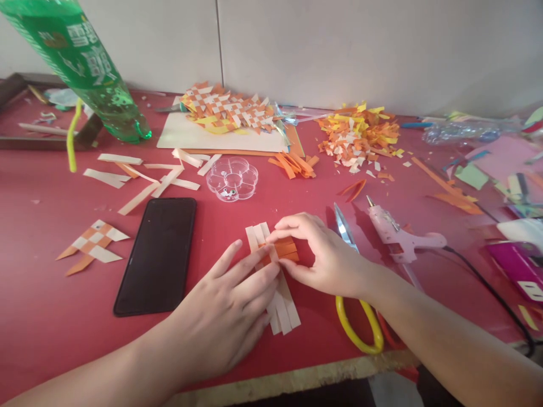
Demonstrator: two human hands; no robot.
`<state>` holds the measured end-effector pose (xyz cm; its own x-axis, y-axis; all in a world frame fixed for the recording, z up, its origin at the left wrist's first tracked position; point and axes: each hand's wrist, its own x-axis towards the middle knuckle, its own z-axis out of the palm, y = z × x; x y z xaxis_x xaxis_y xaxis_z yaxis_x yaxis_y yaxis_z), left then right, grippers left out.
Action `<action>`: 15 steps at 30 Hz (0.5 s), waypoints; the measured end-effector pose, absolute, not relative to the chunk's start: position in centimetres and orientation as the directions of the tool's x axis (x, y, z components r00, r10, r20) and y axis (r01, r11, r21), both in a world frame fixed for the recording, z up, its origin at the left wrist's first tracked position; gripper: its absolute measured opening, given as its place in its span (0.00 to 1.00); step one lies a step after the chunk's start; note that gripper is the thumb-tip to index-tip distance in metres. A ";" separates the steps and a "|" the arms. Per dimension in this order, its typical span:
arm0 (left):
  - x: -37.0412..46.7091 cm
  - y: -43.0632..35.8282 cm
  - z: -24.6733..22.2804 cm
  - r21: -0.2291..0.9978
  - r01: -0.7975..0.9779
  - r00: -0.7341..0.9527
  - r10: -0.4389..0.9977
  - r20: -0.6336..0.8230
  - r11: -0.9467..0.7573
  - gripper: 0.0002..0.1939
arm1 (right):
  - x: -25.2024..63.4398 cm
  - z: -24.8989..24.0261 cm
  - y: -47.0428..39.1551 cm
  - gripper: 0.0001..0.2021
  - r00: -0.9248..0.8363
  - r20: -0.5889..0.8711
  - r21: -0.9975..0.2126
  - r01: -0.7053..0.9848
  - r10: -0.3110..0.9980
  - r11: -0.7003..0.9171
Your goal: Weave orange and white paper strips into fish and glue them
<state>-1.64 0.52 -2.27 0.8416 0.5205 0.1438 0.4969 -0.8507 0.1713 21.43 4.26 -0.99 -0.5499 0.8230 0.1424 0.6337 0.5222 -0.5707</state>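
White paper strips (pixel 285 305) lie side by side near the table's front, crossed by orange paper strips (pixel 287 249) that stick out to the right. My left hand (pixel 237 299) rests over the crossing with its fingers spread, fingertips pressing on the strips. From the right, my right hand (pixel 322 254) pinches the strips where white and orange meet, thumb and fingers close together. Partly under my right forearm are scissors with yellow handles (pixel 360 333). To the left, beyond a black phone (pixel 156 257), lies a woven orange and white paper fish (pixel 97 240).
A green bottle (pixel 91 73) stands at the back left. Loose white strips (pixel 169 181) lie near a clear flower-shaped tray (pixel 232 179). Paper scraps (pixel 358 135) are heaped behind, and a pink glue gun (pixel 396 234) with its cable is at the right.
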 end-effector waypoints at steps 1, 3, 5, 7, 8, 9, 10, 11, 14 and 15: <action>-1.6 0.5 -2.2 0.172 0.490 0.846 0.514 0.144 -0.854 0.21 | 21.5 -1.0 4.2 0.20 -0.551 0.124 -0.582 0.633 0.825 0.510; -1.6 0.6 -2.1 0.171 0.481 0.847 0.506 0.161 -0.860 0.20 | 21.7 -1.0 4.1 0.24 -0.551 0.092 -0.602 0.633 0.829 0.487; -1.5 0.6 -2.2 0.169 0.474 0.849 0.500 0.172 -0.864 0.20 | 21.6 -1.1 4.1 0.26 -0.550 0.072 -0.608 0.637 0.832 0.474; -1.5 0.6 -2.2 0.168 0.472 0.848 0.498 0.181 -0.865 0.19 | 21.5 -1.1 4.2 0.27 -0.555 0.066 -0.609 0.635 0.829 0.474; -1.5 0.6 -2.3 0.167 0.472 0.848 0.498 0.184 -0.866 0.19 | 21.4 -1.0 4.3 0.27 -0.558 0.074 -0.614 0.628 0.827 0.479; -1.5 0.6 -2.3 0.166 0.471 0.848 0.497 0.185 -0.866 0.19 | 21.4 -0.7 4.3 0.28 -0.555 0.092 -0.617 0.620 0.827 0.485; -1.5 0.6 -2.3 0.166 0.471 0.848 0.497 0.185 -0.866 0.19 | 21.6 -0.2 4.4 0.28 -0.543 0.132 -0.621 0.607 0.829 0.496; -1.6 0.6 -2.3 0.165 0.473 0.848 0.498 0.182 -0.866 0.19 | 22.0 0.5 4.4 0.27 -0.512 0.185 -0.622 0.600 0.839 0.503; -1.6 0.6 -2.3 0.157 0.471 0.851 0.494 0.179 -0.868 0.18 | 25.2 3.4 4.3 0.23 -0.259 0.391 -0.562 0.693 0.883 0.452; -1.6 0.7 -2.3 0.154 0.471 0.852 0.493 0.177 -0.869 0.18 | 26.9 4.2 4.2 0.20 -0.147 0.467 -0.495 0.774 0.872 0.395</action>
